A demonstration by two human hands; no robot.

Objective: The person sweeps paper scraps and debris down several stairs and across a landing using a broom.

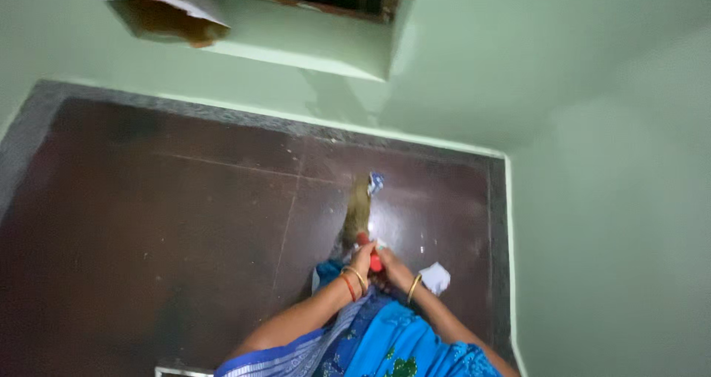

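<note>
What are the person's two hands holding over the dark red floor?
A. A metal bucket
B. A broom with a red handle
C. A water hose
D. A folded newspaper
B: both the left hand and the right hand close around the red handle of the broom, whose brown bristles reach out over the floor toward a small blue and white scrap.

Brown grass broom [358, 212] with red handle, bristles down on the floor.
</note>
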